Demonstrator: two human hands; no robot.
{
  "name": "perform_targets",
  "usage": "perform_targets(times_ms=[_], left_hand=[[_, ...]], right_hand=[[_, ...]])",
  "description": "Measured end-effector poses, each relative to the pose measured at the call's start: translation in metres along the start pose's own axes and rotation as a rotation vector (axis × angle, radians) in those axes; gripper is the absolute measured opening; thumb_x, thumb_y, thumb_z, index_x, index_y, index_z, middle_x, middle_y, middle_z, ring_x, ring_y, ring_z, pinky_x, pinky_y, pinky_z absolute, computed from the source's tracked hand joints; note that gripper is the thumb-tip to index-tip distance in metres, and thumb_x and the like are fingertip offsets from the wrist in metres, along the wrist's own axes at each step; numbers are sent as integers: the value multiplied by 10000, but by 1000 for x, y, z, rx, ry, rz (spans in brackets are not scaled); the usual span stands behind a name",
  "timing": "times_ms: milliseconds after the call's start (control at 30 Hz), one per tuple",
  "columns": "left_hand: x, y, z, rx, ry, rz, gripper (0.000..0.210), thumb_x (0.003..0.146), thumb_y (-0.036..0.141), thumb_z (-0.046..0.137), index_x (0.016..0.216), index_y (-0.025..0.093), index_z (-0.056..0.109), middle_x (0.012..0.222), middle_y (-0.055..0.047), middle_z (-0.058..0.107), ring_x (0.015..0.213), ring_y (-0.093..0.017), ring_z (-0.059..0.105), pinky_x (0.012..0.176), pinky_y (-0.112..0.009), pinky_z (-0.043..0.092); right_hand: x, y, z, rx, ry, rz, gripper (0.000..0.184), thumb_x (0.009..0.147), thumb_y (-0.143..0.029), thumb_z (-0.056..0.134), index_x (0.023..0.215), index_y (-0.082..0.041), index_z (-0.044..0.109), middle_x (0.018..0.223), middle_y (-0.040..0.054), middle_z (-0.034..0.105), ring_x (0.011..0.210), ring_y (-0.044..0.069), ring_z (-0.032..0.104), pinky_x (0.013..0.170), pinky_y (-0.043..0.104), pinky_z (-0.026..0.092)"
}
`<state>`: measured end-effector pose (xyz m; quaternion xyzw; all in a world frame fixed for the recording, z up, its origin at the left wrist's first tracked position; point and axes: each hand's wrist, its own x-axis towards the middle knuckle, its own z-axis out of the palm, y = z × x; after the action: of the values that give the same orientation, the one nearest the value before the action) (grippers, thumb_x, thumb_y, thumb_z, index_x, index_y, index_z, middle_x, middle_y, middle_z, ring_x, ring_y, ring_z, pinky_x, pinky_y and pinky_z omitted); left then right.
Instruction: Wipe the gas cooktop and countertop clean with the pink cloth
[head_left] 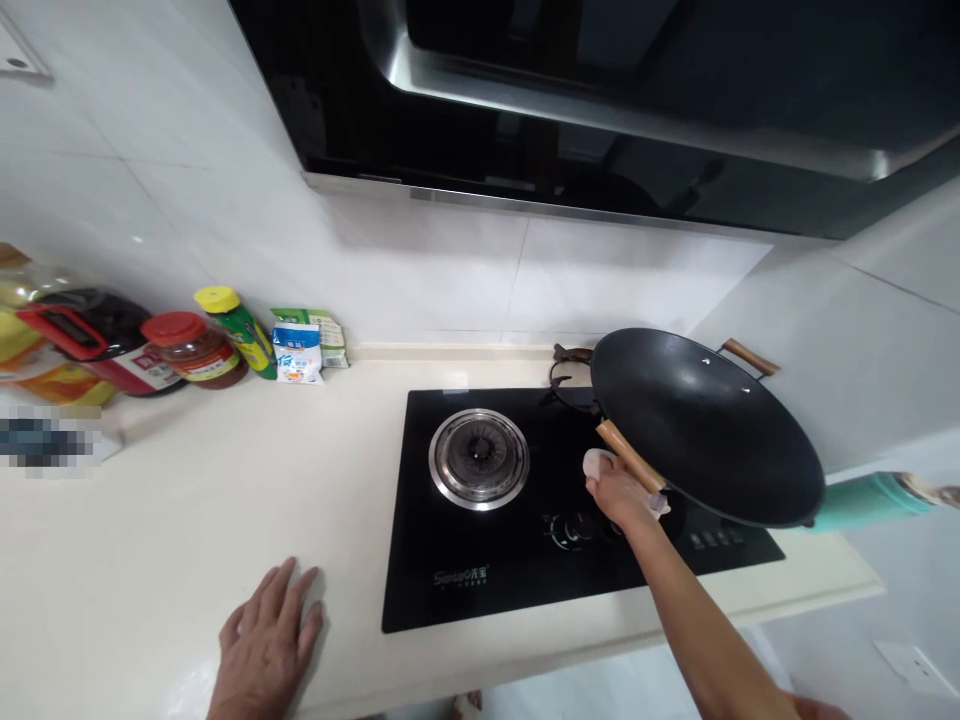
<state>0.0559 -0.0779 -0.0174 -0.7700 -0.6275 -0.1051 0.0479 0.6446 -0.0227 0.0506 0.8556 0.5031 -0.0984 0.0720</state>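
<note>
My right hand (pixel 619 490) is closed on a white cloth (pixel 598 463), against the black glass gas hob (pixel 457 540), just below a wok's wooden handle. Part of the cloth shows on either side of the fingers. The black wok (pixel 712 430) sits tilted over the hob's right side and hides the burner there. On the left, a round burner (pixel 480 458) with a metal ring has no pan support on it. My left hand (pixel 266 640) lies flat on the pale countertop (pixel 330 520), fingers spread, holding nothing.
A black pan support (pixel 562 375) stands behind the hob, partly hidden by the wok. Sauce jars and bottles (pixel 199 350) and seasoning packets (pixel 300 348) line the wall at left. A dark range hood (pixel 600 130) hangs above. A teal cylindrical thing (pixel 862 500) lies right of the wok.
</note>
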Motion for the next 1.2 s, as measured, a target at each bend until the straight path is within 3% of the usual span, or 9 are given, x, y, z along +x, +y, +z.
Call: perform_targets(times_ms=[100,333,500,633,833,1033,1200], left_hand=[[0,0,0,9,2,10,572,1010,440,288,1339,184,680,1530,-175,581,1428,-347,487,1103,-548,394],[0,1,-3,18,-6,24,549,1019,432,304,1344,180,668,1525,-176,581,1424,-342,491,1089,-536,398],[0,2,-7,15,-21,9,528,1020,424,320,1355,186,651,1540,-178,565,1437,-337,479,1099,-537,394],[1,2,-7,24,-24,6,510,1025,417,325,1343,196,657,1526,-175,577,1428,-320,495,1090,-515,404],[1,4,-7,9,-34,-11,507,1032,413,325,1352,206,659,1532,-169,581,1441,-310,486,1115,-521,387],[3,7,-12,-22,-74,-26,532,1028,418,317,1371,196,658,1550,-174,567,1457,-328,466,1130,-554,383],[5,6,-12,-10,-80,-44,519,1021,410,329,1383,216,645,1562,-160,555,1474,-307,451,1144,-540,379]], right_hand=[[2,-12,-2,-28,4,12,644,958,-313,529,1557,-85,462,1596,247,448,1487,370,405,1190,489,306],[21,-37,-10,-42,34,26,551,1002,-343,477,1496,-105,536,1504,281,491,1404,398,467,1100,494,364],[36,-79,-12,-12,87,-69,544,1032,-356,432,1552,-196,464,1561,198,431,1414,366,414,1123,484,334],[43,-94,-19,23,77,-131,541,1013,-357,476,1545,-257,469,1540,146,456,1364,340,436,1105,477,342],[-18,-110,-8,14,112,-213,478,980,-330,525,1446,-229,546,1490,154,487,1298,340,434,1064,474,347],[-90,-147,2,-3,151,-332,393,944,-313,593,1304,-157,611,1338,180,571,1191,346,477,1015,481,367],[-146,-177,9,85,101,-467,412,912,-299,644,1299,-155,630,1350,192,582,1184,368,505,1006,526,406]])
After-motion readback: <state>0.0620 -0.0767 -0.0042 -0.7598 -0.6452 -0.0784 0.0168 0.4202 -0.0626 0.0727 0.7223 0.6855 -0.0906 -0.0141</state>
